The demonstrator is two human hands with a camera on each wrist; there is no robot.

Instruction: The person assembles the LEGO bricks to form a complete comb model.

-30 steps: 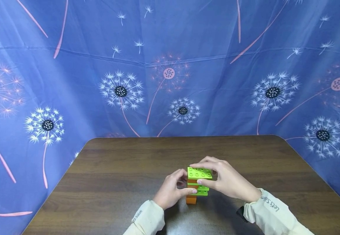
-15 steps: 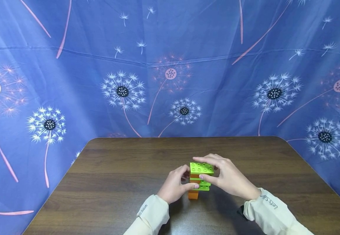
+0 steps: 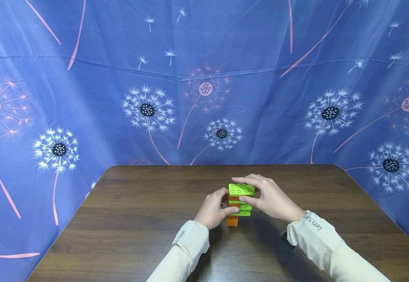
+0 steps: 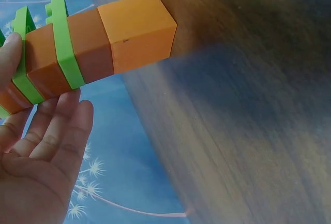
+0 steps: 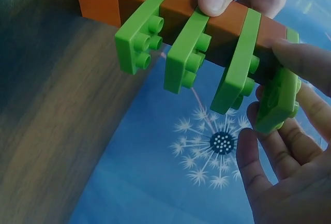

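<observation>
A tower of toy building blocks [image 3: 232, 221] stands upright on the brown table, orange blocks alternating with flat green plates. The studded green plates [image 5: 187, 53] jut out to one side, as the right wrist view shows. My left hand [image 3: 212, 208] grips the tower around its middle, thumb on the near face and fingers behind. Near the top, my right hand [image 3: 273, 197] holds the tower between thumb and fingers, beside the topmost green plate [image 3: 240, 189]. The lowest orange block [image 4: 139, 35] shows below my left hand in the left wrist view.
The wood-grain table [image 3: 137, 235] has rounded far corners. A blue cloth [image 3: 176, 117] printed with dandelions hangs behind it and along both sides.
Both hands and the tower have moved away from me, toward the table's far edge. The hold of both hands looks about the same. The head view has shifted slightly.
</observation>
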